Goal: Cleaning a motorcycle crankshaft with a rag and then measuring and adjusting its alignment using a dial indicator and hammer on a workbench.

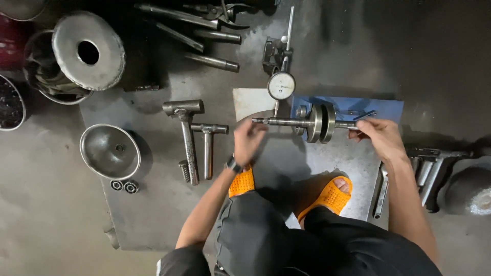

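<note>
Two small ball bearings lie on the concrete at the far left, just below a dished steel bowl. Above them a thick steel disc with a centre hole rests tilted on a bucket. Further along, two T-shaped steel shafts lie side by side on a grey floor plate, and several loose steel rods are scattered beyond them.

At the middle, the person squats in orange sandals. Their left hand, a watch at the wrist, curls loosely around the thin left end of a stepped shaft with two grooved discs; whether the fingers actually pinch it, I cannot tell. The shaft lies level, crosswise in front of the person, over a blue pad. A dial indicator on its stand sits just behind, its stem pointing down toward the shaft.

Their right hand grips the shaft's right end, fingers closed about it. More steel parts lie beside that forearm at the far right.
</note>
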